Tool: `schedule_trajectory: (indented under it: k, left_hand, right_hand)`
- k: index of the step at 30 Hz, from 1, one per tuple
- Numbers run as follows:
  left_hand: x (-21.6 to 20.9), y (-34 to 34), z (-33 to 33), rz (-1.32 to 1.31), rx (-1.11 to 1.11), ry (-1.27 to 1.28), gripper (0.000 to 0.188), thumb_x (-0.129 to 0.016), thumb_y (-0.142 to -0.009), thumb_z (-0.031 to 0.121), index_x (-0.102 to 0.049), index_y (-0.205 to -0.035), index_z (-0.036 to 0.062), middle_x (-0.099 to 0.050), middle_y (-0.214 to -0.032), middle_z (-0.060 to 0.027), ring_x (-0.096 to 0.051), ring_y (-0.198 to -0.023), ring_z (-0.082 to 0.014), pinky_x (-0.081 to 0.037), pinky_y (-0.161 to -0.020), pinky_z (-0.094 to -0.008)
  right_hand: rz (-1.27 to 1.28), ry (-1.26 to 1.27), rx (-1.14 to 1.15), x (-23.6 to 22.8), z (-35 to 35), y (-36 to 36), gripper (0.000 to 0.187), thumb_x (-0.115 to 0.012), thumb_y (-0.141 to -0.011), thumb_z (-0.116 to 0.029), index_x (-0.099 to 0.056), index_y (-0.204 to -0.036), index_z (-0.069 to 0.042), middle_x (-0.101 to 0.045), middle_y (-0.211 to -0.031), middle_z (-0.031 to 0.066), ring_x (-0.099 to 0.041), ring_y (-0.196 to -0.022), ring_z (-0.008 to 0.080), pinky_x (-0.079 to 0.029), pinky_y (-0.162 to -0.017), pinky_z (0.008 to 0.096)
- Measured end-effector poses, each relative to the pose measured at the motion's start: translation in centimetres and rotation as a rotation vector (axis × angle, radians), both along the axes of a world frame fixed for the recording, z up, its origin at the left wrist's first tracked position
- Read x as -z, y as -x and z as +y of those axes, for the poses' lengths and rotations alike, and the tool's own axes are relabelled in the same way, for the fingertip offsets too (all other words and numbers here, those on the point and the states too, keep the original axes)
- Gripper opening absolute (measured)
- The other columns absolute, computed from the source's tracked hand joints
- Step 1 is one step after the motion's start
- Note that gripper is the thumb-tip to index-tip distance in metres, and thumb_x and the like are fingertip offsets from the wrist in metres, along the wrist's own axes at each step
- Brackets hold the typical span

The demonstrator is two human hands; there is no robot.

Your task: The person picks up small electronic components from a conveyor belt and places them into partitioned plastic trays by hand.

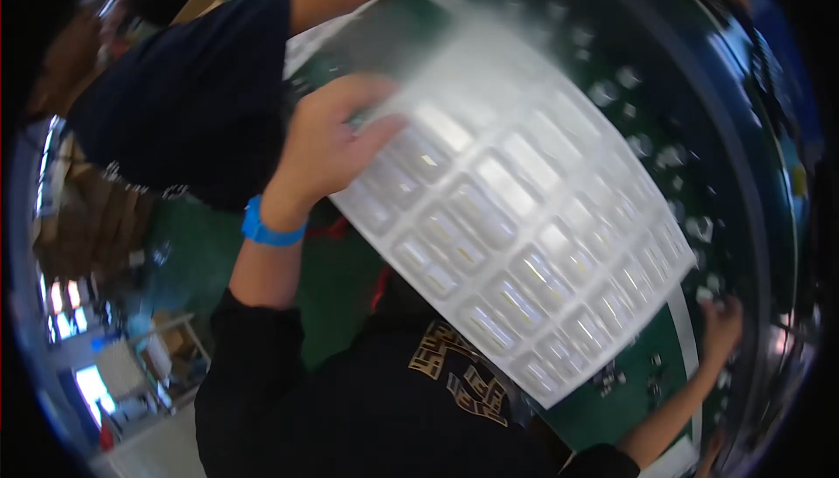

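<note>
A white plastic blister tray [524, 225], with rows of oblong pockets, slants across the middle. Small clear or shiny pieces seem to lie in many pockets; glare hides the details. My left hand [336, 142], with a blue wristband [273, 226], grips the tray's left edge, its thumb over the top face. The tray's far end is blurred. Off at the lower right, my right hand [721, 334] reaches beside small pale pieces [706, 293] on the dark green surface. Its fingers are too small and soft to show whether they hold one.
Another person's dark-sleeved arm [201, 85] reaches in from the upper left. Many small clear pieces [629, 76] are scattered along the green work surface [577, 412]. A curved dark rail [699, 76] borders it on the right. Stacked brown boxes [96, 225] stand at the left.
</note>
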State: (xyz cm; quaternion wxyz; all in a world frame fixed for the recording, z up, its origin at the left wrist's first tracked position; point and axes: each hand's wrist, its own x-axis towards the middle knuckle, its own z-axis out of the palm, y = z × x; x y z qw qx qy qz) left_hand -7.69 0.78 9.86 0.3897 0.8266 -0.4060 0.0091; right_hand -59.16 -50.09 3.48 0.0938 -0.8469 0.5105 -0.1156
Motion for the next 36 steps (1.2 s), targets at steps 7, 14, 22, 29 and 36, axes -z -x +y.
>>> schedule_trajectory:
  k: [7,14,22,29,36]
  left_hand:
    - [-1.0,-1.9,-2.1,-0.185,0.383,-0.598,0.037,-0.073,-0.078,0.003,-0.072,-0.115,0.0043,-0.058,-0.138,-0.0181,-0.045,-0.137,-0.0409,-0.041,-0.111,-0.0468]
    - [-1.1,0.5,-2.7,-0.173,0.449,-0.664,0.031,-0.073,-0.081,0.01,-0.073,-0.111,0.0027,-0.055,-0.142,-0.0186,-0.037,-0.142,-0.0421,-0.034,-0.116,-0.0523]
    - [-1.4,4.9,-2.8,0.076,0.362,-0.176,0.036,-0.079,-0.079,0.012,-0.064,-0.111,0.0027,-0.065,-0.113,-0.0157,-0.06,-0.11,-0.0381,-0.049,-0.094,-0.0423]
    - [-0.9,12.2,-6.9,0.227,0.466,0.069,0.041,-0.079,-0.082,0.01,-0.064,-0.12,0.0024,-0.067,-0.112,-0.0146,-0.065,-0.104,-0.0321,-0.052,-0.091,-0.0368]
    - [0.5,19.6,-11.6,0.462,0.65,0.191,0.042,-0.08,-0.081,0.003,-0.063,-0.119,0.0008,-0.067,-0.116,-0.0127,-0.065,-0.103,-0.0244,-0.051,-0.09,-0.0337]
  right_hand:
    - [0.212,0.24,-0.506,2.5,-7.0,-22.2,0.043,-0.066,-0.092,-0.018,-0.061,-0.13,0.002,-0.064,-0.126,0.0217,-0.061,-0.12,0.0342,-0.044,-0.105,0.0406]
    - [0.279,-0.08,-0.648,6.0,-9.3,-30.5,0.031,-0.063,-0.085,-0.009,-0.07,-0.115,-0.003,-0.066,-0.117,0.0219,-0.062,-0.115,0.036,-0.048,-0.099,0.0422]
    - [0.532,0.146,-0.519,3.3,-6.6,-28.4,0.02,-0.065,-0.083,-0.013,-0.067,-0.1,-0.002,-0.067,-0.107,0.0237,-0.064,-0.107,0.0395,-0.051,-0.094,0.047]
    - [-0.739,-0.606,-0.321,-5.8,8.0,-21.5,0.034,-0.065,-0.078,0.008,-0.054,-0.108,-0.002,-0.069,-0.111,0.0149,-0.068,-0.1,0.0209,-0.053,-0.09,0.0313]
    - [-1.147,-0.769,-0.398,-7.5,24.6,-12.3,0.044,-0.069,-0.079,0.01,-0.052,-0.118,0.0,-0.066,-0.121,0.0195,-0.065,-0.109,0.0222,-0.049,-0.098,0.0314]
